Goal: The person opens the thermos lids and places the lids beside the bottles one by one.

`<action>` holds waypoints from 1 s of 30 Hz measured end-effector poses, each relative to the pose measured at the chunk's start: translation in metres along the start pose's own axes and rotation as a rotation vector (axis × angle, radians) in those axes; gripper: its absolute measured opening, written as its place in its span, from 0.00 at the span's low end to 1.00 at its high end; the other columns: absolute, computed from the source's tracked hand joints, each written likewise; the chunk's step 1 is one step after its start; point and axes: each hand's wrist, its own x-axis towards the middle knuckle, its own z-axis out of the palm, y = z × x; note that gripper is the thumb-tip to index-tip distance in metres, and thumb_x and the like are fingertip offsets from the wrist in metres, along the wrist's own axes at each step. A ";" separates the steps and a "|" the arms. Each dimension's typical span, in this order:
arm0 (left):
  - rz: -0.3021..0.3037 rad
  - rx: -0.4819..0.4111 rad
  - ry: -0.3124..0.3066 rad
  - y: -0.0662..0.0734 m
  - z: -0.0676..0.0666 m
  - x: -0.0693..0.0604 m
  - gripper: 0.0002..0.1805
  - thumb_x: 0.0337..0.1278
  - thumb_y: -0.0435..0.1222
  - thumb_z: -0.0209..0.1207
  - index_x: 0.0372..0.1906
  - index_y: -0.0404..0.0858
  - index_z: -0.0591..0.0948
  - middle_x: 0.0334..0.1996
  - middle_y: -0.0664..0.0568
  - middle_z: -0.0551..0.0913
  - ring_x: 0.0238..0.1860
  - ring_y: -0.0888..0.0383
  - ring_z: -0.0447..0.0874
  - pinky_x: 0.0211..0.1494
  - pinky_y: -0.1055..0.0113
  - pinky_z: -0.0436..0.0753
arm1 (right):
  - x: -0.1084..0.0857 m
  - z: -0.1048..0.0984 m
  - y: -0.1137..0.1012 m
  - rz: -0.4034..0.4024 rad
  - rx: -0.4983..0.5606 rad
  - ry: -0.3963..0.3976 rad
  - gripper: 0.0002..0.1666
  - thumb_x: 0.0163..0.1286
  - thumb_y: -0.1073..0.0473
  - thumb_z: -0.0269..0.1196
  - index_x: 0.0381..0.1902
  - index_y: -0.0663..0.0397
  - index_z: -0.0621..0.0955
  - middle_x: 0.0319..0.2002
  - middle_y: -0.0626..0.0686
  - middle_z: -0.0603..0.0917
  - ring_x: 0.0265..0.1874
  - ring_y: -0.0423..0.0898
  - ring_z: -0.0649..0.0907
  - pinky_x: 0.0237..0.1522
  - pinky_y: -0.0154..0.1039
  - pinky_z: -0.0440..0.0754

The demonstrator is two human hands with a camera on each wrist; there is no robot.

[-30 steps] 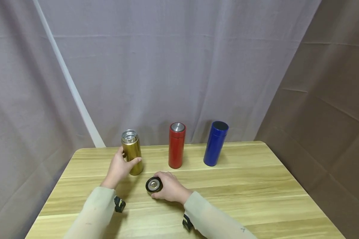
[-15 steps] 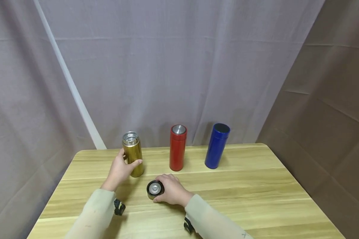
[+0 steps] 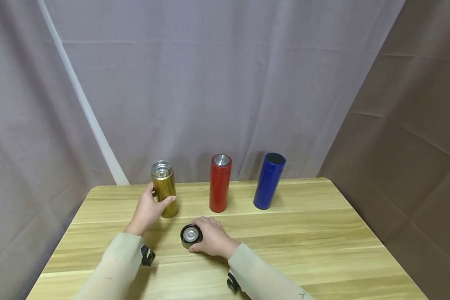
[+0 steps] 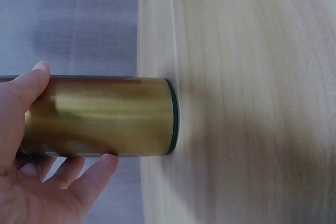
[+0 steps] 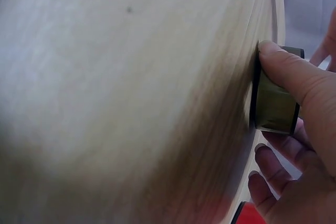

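My left hand (image 3: 148, 209) holds the gold thermos flask (image 3: 164, 186), which stands upright and uncapped, its silver mouth showing. In the left wrist view, the thumb and fingers lie on opposite sides of the flask body (image 4: 105, 116). My right hand (image 3: 213, 236) grips the gold lid (image 3: 191, 236) between thumb and fingers, its hollow inner side facing up. The lid (image 5: 277, 100) sits at the table surface in the right wrist view; some fingers there are loosely bent below it. A red flask (image 3: 220, 187) and a blue flask (image 3: 268, 183) stand capped behind the right hand.
The wooden table (image 3: 303, 241) has its back edge just behind the flasks. A grey curtain (image 3: 195, 96) hangs behind it, and a brown cloth (image 3: 408, 137) hangs on the right. Small black devices (image 3: 148, 255) are strapped under both wrists.
The lid has tipped flatter and slightly lower in my right hand, and its inside now looks brighter. My left hand keeps its hold on the gold flask. The head view shifts a little.
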 end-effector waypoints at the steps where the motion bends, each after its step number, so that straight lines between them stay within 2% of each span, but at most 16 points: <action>1: 0.003 0.000 0.002 0.000 0.000 0.000 0.42 0.52 0.48 0.69 0.66 0.38 0.63 0.65 0.34 0.68 0.65 0.39 0.67 0.63 0.44 0.68 | 0.000 0.000 0.000 -0.002 -0.003 0.000 0.41 0.47 0.42 0.77 0.56 0.50 0.76 0.52 0.45 0.79 0.52 0.46 0.74 0.55 0.45 0.69; 9: 0.007 -0.005 0.002 0.002 0.000 -0.001 0.40 0.52 0.47 0.69 0.65 0.37 0.63 0.65 0.34 0.67 0.65 0.38 0.66 0.64 0.44 0.68 | -0.005 -0.003 -0.003 -0.032 -0.016 0.001 0.40 0.46 0.43 0.77 0.55 0.51 0.77 0.51 0.45 0.80 0.48 0.44 0.75 0.55 0.43 0.69; 14: 0.020 -0.004 0.009 0.003 0.006 -0.002 0.39 0.52 0.49 0.69 0.64 0.37 0.65 0.63 0.34 0.70 0.64 0.39 0.68 0.64 0.44 0.68 | -0.009 -0.004 -0.001 -0.015 0.001 0.001 0.39 0.46 0.44 0.78 0.55 0.51 0.77 0.51 0.46 0.80 0.47 0.44 0.74 0.55 0.44 0.68; 18: 0.011 0.004 0.029 0.003 0.012 -0.002 0.38 0.52 0.51 0.68 0.63 0.36 0.66 0.61 0.34 0.72 0.63 0.40 0.69 0.64 0.44 0.68 | -0.012 -0.004 0.000 -0.003 -0.004 0.006 0.41 0.47 0.44 0.77 0.57 0.52 0.77 0.53 0.47 0.80 0.51 0.45 0.75 0.58 0.46 0.67; 22: 0.011 -0.003 0.052 0.002 0.014 -0.001 0.38 0.53 0.49 0.68 0.64 0.36 0.66 0.62 0.34 0.71 0.64 0.39 0.68 0.64 0.44 0.67 | -0.016 -0.005 0.000 0.016 0.019 -0.010 0.53 0.48 0.39 0.75 0.68 0.54 0.68 0.61 0.50 0.75 0.62 0.49 0.71 0.65 0.49 0.64; 25: 0.017 -0.030 0.058 0.002 0.014 -0.002 0.42 0.53 0.46 0.68 0.68 0.37 0.62 0.64 0.33 0.68 0.65 0.38 0.66 0.65 0.44 0.66 | -0.021 -0.012 0.002 0.048 0.082 -0.002 0.62 0.49 0.35 0.73 0.75 0.49 0.58 0.67 0.51 0.69 0.66 0.50 0.68 0.66 0.49 0.64; 30: 0.020 -0.044 0.062 0.002 0.014 -0.013 0.54 0.50 0.45 0.70 0.74 0.35 0.50 0.70 0.33 0.59 0.68 0.35 0.59 0.67 0.43 0.62 | -0.030 -0.034 0.012 0.074 0.145 0.063 0.62 0.51 0.33 0.71 0.76 0.43 0.54 0.68 0.51 0.66 0.65 0.48 0.68 0.64 0.49 0.68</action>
